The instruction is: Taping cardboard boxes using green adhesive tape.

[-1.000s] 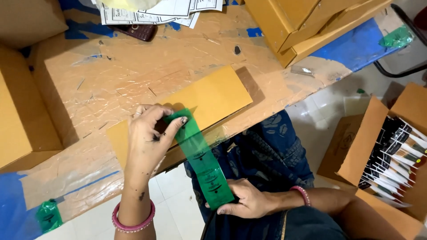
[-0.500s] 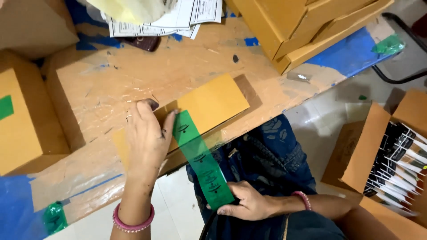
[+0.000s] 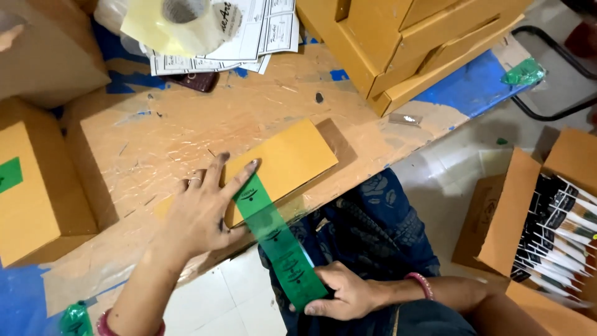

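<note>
Nearest you: your right hand (image 3: 345, 295), low over your lap, fingers closed on the free end of a strip of green tape (image 3: 277, 239). The tape runs taut, up and left, from that hand to the near edge of a flat yellow box (image 3: 283, 162).

Next: your left hand (image 3: 202, 214), fingers spread wide and pressed flat on the box's left part, forefinger tip on the tape's upper end where it meets the lid. A pink bangle (image 3: 106, 325) sits on that wrist.

The box lies at the front edge of the tabletop (image 3: 161, 137), which is brown and wrapped in clear film.

Left: a closed cardboard box (image 3: 31, 193) with a green patch on top.

Right, on the floor: an open carton (image 3: 547, 218) holding rows of black and white packets.

Far: printed sheets (image 3: 249, 34), a roll of clear tape (image 3: 180, 18) on them, and a stack of yellow boxes (image 3: 398, 43) at the upper right.
</note>
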